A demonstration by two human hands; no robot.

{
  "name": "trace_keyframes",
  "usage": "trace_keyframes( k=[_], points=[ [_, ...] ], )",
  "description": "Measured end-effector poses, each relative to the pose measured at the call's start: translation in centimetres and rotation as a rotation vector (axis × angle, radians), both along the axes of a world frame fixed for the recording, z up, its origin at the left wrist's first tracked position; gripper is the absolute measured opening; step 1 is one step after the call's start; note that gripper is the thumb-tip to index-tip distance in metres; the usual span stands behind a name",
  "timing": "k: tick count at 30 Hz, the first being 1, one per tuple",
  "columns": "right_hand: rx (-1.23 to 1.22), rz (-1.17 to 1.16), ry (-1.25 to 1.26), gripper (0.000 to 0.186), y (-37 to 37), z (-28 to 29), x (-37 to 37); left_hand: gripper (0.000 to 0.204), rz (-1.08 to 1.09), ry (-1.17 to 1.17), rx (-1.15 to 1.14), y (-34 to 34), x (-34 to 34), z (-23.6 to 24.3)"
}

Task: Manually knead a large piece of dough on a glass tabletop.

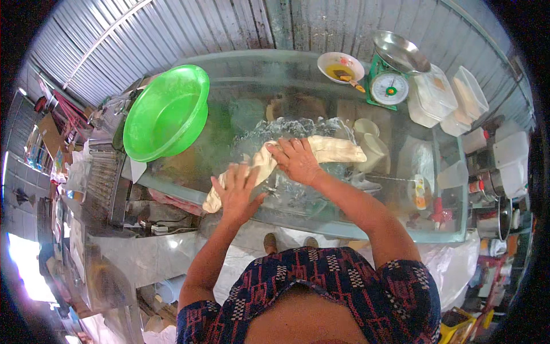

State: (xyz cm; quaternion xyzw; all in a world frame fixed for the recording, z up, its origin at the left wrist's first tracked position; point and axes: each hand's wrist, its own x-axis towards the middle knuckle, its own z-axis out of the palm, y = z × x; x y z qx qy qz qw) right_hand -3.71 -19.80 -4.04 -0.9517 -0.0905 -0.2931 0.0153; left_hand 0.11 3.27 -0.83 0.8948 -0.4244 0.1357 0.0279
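Note:
A long, pale roll of dough [338, 149] lies slantwise across the glass-topped table, its left end nearer to me and its right end farther off. My left hand [236, 192] rests over the dough's left part, fingers spread. Near the middle of the roll, my right hand [298, 160] presses on it from above with fingers laid across it. The dough looks twisted and narrower between the two hands. White smears of flour or paste [286, 127] mark the glass behind the dough. What lies beneath my palms is hidden.
A large green basin [193, 123] stands at the table's left. At the far right are a bowl of yellow liquid [329, 58] with a brush, a green dial scale [391, 90] with a metal pan, and plastic containers [421, 112]. The table's edge [321, 227] runs close before me.

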Motion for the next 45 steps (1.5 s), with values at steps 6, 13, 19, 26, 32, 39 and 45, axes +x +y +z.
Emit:
trace_keyframes(
  k=[6,13,19,26,32,39,45],
  points=[
    [0.041,-0.049,0.206,0.052,-1.0,-0.2,3.5,0.071,0.164,0.088,0.077,-0.8,5.2,-0.2],
    [0.277,-0.157,0.437,0.044,-3.4,1.2,9.4,0.055,0.087,0.315,-0.133,-1.4,12.4,-1.8],
    [0.315,-0.279,0.583,0.047,-3.3,2.0,11.4,0.052,0.097,0.023,-0.197,-1.3,14.4,-2.7],
    [0.011,-0.164,-0.169,0.046,-2.9,-0.6,10.5,0.047,0.307,0.414,-0.303,-2.3,15.3,-3.4],
    [0.03,-0.235,0.212,0.057,1.4,0.9,7.5,0.056,0.097,0.17,-0.246,0.1,12.6,-3.9],
    [0.053,-0.257,0.354,0.053,1.0,0.4,7.8,0.065,0.037,-0.042,-0.108,0.7,6.0,-2.0],
    [0.248,-0.043,0.642,0.048,2.8,3.6,0.8,0.055,-0.203,-0.128,-0.325,2.7,5.0,-2.9]
  ],
)
